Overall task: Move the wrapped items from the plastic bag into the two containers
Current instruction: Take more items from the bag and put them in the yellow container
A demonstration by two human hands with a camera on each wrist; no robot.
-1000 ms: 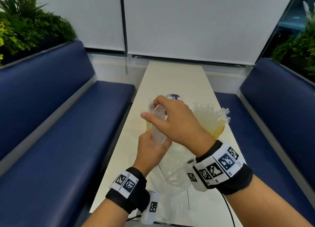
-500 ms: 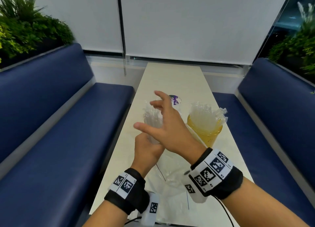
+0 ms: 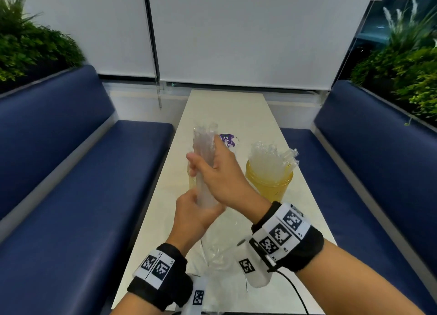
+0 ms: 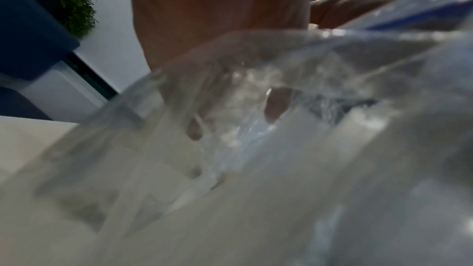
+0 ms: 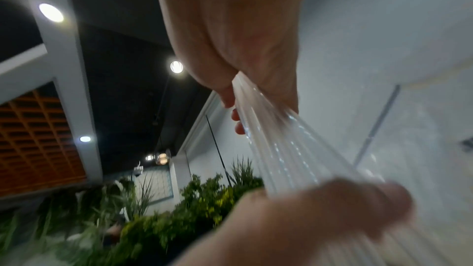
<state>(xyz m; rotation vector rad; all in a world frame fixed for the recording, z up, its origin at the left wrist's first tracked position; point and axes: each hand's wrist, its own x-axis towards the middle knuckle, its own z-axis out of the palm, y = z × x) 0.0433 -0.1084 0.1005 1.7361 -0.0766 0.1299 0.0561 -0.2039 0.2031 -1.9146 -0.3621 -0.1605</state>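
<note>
A bundle of clear wrapped sticks (image 3: 204,154) stands upright over the table. My left hand (image 3: 196,210) grips its lower end and my right hand (image 3: 212,170) is curled round its middle. In the right wrist view the bundle (image 5: 286,145) runs from my right hand (image 5: 238,96) down to the blurred left hand (image 5: 320,209). The clear plastic bag (image 3: 212,251) lies crumpled on the table near my wrists and fills the left wrist view as a blurred bag (image 4: 256,149). A yellow container (image 3: 269,182) at the right holds several wrapped sticks. A second container (image 3: 191,178) is mostly hidden behind my hands.
The narrow white table (image 3: 227,111) runs away from me between two blue benches (image 3: 71,172) (image 3: 378,161). A purple-labelled lid or sticker (image 3: 228,139) lies behind the bundle. Plants (image 3: 28,47) line both bench backs. A black cable (image 3: 295,291) trails from my right wrist.
My right hand spread its fingers away from the bundle half a second ago and has now closed round it again. The left hand has kept hold of the lower end throughout.
</note>
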